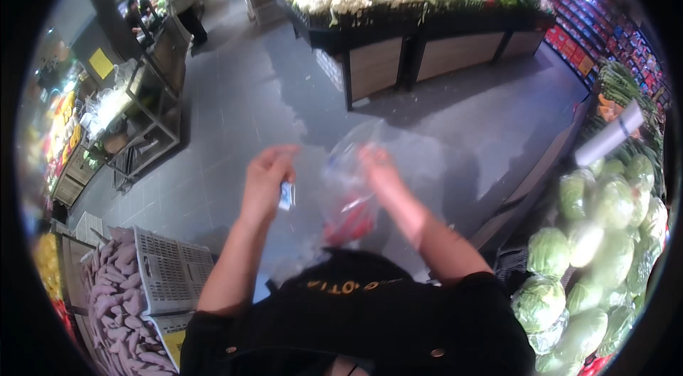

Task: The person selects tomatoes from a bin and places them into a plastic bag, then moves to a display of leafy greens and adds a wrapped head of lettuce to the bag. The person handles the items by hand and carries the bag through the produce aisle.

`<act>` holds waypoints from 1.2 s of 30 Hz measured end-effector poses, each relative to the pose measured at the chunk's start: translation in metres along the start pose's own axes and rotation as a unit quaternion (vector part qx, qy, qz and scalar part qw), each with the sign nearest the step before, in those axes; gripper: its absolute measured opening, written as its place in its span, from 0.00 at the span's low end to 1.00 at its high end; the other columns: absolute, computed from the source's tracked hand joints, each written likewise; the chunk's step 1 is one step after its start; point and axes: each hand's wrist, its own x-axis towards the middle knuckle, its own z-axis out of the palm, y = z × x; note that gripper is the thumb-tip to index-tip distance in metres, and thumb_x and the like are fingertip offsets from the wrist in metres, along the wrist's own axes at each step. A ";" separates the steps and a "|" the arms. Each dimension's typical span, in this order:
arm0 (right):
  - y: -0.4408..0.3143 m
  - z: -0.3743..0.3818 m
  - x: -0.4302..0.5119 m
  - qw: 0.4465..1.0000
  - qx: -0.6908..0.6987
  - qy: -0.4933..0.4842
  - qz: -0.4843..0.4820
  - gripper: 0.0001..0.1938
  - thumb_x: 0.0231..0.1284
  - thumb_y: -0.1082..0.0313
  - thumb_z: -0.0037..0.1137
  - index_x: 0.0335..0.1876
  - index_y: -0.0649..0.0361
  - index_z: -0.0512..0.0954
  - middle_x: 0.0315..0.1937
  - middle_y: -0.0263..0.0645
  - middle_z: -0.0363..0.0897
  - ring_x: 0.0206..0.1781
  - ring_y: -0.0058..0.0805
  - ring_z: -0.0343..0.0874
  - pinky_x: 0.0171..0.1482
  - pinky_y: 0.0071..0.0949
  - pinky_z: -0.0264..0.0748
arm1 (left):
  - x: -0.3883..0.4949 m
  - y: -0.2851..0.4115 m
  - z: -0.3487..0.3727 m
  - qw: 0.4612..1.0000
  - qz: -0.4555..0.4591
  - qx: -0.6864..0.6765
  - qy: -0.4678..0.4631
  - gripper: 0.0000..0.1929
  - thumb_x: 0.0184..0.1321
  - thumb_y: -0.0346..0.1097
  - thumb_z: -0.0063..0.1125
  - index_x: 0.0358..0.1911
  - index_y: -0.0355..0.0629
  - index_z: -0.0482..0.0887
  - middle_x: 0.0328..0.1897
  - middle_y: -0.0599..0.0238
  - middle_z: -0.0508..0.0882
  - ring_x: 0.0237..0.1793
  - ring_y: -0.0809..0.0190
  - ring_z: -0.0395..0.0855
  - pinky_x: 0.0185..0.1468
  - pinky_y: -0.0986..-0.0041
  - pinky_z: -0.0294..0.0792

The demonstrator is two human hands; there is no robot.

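Note:
My right hand [376, 160] grips the upper part of a clear plastic bag [341, 168], which hangs in front of my torso. Red contents [349, 221] show through the bag's lower part; blur hides what they are. To the left, apart from the bag, my left hand [269, 168] has its fingers curled. From it hangs a small blue-and-white piece [286, 196], perhaps a label or packet, too blurred to name exactly.
Wrapped cabbages [603, 248] fill a stand close on my right. Sweet potatoes [114, 301] and a grey plastic crate [176, 269] are at lower left. Ahead stands a vegetable display [373, 29]. A metal-framed cart [155, 120] and a standing person [184, 0] are farther left.

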 end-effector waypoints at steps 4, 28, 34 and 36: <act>-0.032 -0.006 0.069 0.996 0.001 -0.069 -0.051 0.14 0.67 0.55 0.46 0.40 0.59 0.75 0.28 0.28 0.72 0.30 0.16 0.70 0.32 0.21 0.70 | 0.083 -0.029 -0.005 0.914 0.123 0.381 -0.063 0.20 0.53 0.37 0.61 0.48 0.36 0.79 0.32 0.59 0.82 0.27 0.66 0.76 0.34 0.74 0.70; -0.157 -0.263 0.301 0.941 -0.302 -0.094 -0.119 0.07 0.60 0.65 0.54 0.34 0.60 0.77 0.37 0.35 0.81 0.43 0.29 0.79 0.47 0.29 0.73 | 0.489 -0.091 0.292 0.951 -0.100 -0.054 -0.286 0.15 0.59 0.41 0.61 0.43 0.42 0.75 0.34 0.69 0.75 0.31 0.70 0.72 0.38 0.77 0.67; -0.197 -0.365 0.345 0.991 0.118 0.004 -0.070 0.09 0.66 0.62 0.50 0.39 0.58 0.77 0.37 0.34 0.79 0.42 0.22 0.76 0.46 0.24 0.74 | 0.534 -0.091 0.392 0.875 -0.158 -0.048 -0.455 0.25 0.52 0.41 0.67 0.52 0.39 0.75 0.49 0.61 0.79 0.49 0.62 0.77 0.52 0.70 0.70; -0.207 -0.388 0.372 0.973 0.209 0.085 -0.039 0.10 0.67 0.61 0.49 0.43 0.57 0.77 0.37 0.34 0.78 0.42 0.22 0.76 0.45 0.23 0.74 | 0.559 -0.084 0.422 0.861 -0.145 -0.061 -0.483 0.29 0.51 0.45 0.68 0.54 0.38 0.73 0.50 0.60 0.78 0.49 0.62 0.77 0.53 0.71 0.70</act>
